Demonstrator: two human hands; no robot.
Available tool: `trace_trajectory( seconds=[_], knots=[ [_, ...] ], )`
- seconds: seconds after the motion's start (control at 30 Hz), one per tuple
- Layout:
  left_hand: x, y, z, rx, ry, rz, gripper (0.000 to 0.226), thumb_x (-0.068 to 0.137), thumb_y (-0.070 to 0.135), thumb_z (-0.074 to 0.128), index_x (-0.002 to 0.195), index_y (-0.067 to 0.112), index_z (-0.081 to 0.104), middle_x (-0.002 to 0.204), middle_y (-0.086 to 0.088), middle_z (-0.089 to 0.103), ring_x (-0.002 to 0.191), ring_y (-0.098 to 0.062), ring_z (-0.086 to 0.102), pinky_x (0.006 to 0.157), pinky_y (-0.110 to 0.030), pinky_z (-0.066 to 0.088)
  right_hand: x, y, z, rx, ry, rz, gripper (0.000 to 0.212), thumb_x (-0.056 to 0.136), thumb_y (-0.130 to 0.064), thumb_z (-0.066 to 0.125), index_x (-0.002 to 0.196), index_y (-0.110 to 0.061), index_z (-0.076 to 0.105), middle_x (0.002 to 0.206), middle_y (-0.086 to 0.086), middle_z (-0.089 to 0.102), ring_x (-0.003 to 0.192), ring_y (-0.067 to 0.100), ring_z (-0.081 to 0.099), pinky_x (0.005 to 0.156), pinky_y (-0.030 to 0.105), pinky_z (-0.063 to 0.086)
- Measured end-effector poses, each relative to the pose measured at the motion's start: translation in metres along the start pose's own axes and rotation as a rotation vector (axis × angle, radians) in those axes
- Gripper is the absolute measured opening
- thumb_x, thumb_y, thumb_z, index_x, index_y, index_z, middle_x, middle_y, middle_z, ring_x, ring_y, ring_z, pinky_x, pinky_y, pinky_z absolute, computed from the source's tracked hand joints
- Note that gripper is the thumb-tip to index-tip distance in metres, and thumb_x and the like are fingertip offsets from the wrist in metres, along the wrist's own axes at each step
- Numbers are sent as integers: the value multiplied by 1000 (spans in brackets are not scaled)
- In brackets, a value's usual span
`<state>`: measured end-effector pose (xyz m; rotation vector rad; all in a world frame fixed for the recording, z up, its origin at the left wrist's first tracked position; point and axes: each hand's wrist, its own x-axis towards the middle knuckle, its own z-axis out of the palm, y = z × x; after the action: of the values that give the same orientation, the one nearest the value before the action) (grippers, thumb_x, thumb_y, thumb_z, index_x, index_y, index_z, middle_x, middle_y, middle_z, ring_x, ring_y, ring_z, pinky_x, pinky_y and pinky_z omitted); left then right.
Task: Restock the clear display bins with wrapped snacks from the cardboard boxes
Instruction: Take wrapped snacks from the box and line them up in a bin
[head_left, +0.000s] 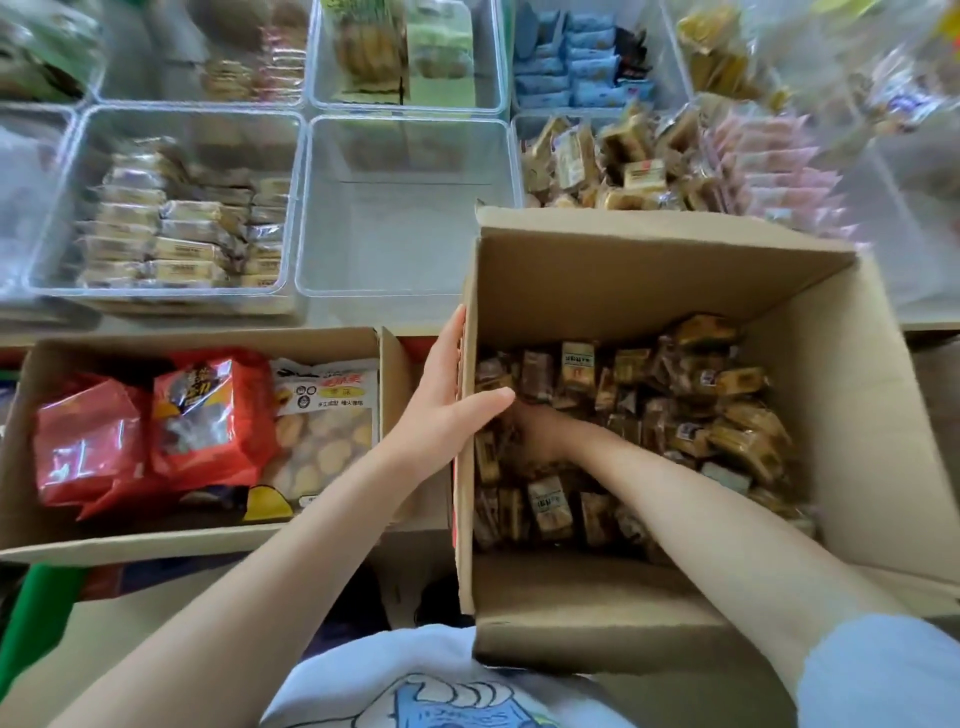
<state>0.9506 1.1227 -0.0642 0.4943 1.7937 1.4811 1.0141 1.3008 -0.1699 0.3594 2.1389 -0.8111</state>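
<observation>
Your left hand (447, 400) grips the cardboard box (810, 405) wall; your right hand (535, 431) is buried among the wrapped snacks (649, 415), grip unclear. Grab too many and some may spill short of the empty bin (405, 208).

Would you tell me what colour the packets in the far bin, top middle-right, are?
Light blue packets, seen in the head view, though blurred.

Two open cardboard boxes sit low in the frame: the large box (649, 270) at right, holding wrapped snacks (649, 415) too many and too jumbled to count, and the shallow box (208, 540) at left with two red bags (208, 410) and one pale cookie bag (327, 426). Across the top, at least eight clear bins (405, 208). Two bare hands, left (447, 410) and right (540, 431).
</observation>
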Motion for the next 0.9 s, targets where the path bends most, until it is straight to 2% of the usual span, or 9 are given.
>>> trace_trajectory(
  seconds=[0.1, 0.2, 0.37, 0.43, 0.5, 0.57, 0.67, 0.77, 0.9],
  knots=[
    [1, -1, -5, 8, -34, -10, 99, 74, 55, 73, 153, 53, 14, 162, 14, 27, 148, -12, 30, 119, -52, 33, -38, -16, -54, 441, 7, 38, 40, 94, -22, 63, 132, -18, 52, 118, 5, 64, 93, 21, 69, 69, 39, 62],
    [-3, 7, -13, 114, 32, -22, 98, 70, 64, 74, 152, 45, 24, 160, 13, 29, 144, -10, 33, 116, -50, 38, -86, -39, -102, 773, 179, -94, 21, 98, -25, 53, 109, -9, 61, 85, 10, 66, 63, 22, 57, 46, 30, 39],
    [-7, 40, -50, 421, 152, 504, 87, 77, 50, 75, 150, 42, 29, 160, 9, 25, 144, -17, 33, 111, -42, 41, -135, -108, -131, 1095, 237, -316, 29, 100, -23, 45, 86, -15, 69, 75, 7, 58, 59, 15, 44, 49, 27, 22],
    [0, 53, -75, 516, 199, 675, 69, 80, 45, 70, 142, 30, 43, 153, 1, 40, 135, -19, 44, 105, -30, 43, -130, -140, -131, 1137, 193, -323, 20, 100, -25, 45, 95, -10, 58, 77, 7, 56, 59, 14, 45, 49, 24, 26],
    [4, 64, -111, 551, 264, 744, 48, 81, 41, 68, 124, 22, 58, 128, 1, 60, 115, -14, 56, 94, -29, 49, -117, -172, -131, 1113, 134, -308, 25, 101, -31, 42, 107, -9, 52, 78, 10, 56, 57, 16, 45, 48, 24, 30],
    [4, 70, -153, 552, 300, 659, 35, 80, 39, 75, 110, 22, 66, 103, 9, 66, 94, -10, 58, 82, -28, 49, -97, -200, -129, 978, 119, -229, 41, 104, -44, 36, 111, -7, 55, 84, 19, 62, 57, 21, 49, 49, 26, 34],
    [11, 56, -226, 347, 271, 280, 27, 81, 45, 78, 96, 25, 69, 87, 12, 70, 80, -9, 65, 70, -21, 51, -56, -240, -127, 744, 308, -103, 49, 102, -57, 38, 121, -17, 58, 102, 21, 69, 70, 25, 66, 55, 32, 51],
    [20, 36, -292, 275, 231, 135, 29, 89, 45, 71, 87, 17, 69, 76, 8, 68, 67, -4, 61, 60, -15, 46, -12, -287, -121, 527, 361, -232, 31, 103, -46, 45, 117, -26, 64, 108, 5, 68, 86, 17, 66, 70, 35, 54],
    [29, 10, -349, 238, 196, 46, 29, 94, 44, 65, 88, 16, 70, 77, 0, 70, 64, 2, 57, 58, -13, 42, 45, -346, -113, 391, 258, -320, 17, 100, -28, 59, 116, -25, 64, 89, -2, 73, 80, 13, 68, 62, 29, 51]
  ],
)
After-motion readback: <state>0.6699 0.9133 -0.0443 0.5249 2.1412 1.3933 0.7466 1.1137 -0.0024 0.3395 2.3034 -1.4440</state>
